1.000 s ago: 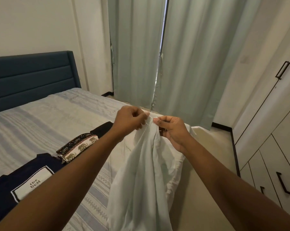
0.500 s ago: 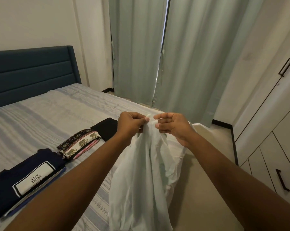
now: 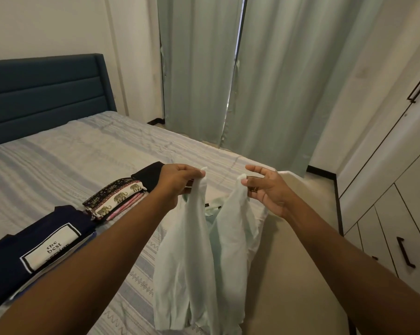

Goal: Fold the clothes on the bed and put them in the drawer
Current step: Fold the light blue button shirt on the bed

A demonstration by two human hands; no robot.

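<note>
Two top corners of the thin, pale mint-green fabric garment (image 3: pixel 192 250) are in my grip, and the rest of it hangs down in front of me at the near edge of the bed, limp and creased; I cannot tell whether its hem touches the cover. My left hand (image 3: pixel 180 181) pinches one corner between thumb and curled fingers. My right hand (image 3: pixel 267 189) pinches the other between thumb and forefinger, its remaining fingers fanned loose. The hands are apart, and the cloth sags in a deep dip between them.

To do this step well, I judge I should draw the hands wider until the top edge is taut and level, let the weight pull the wrinkles out, then lay it flat on bare bedding before folding. Fabric this light will slip, so the pinch must stay firm.

Near my left forearm lies a folded navy T-shirt with a white lettered patch (image 3: pixel 18 250). Beyond it sits a folded elephant-print cloth with pink layers beneath (image 3: pixel 114 198), and just beside that a folded black garment (image 3: pixel 147 174), partly behind my left wrist. All three rest on the bed with its pale blue-and-grey striped cover (image 3: pixel 71 153).

Farther off stand the dark teal padded headboard (image 3: pixel 42 93) and the long pale green curtains (image 3: pixel 199 68). To my right, the white wardrobe's lower drawer fronts with black handles (image 3: pixel 395 238) are closed, so nothing has gone in from this view.
</note>
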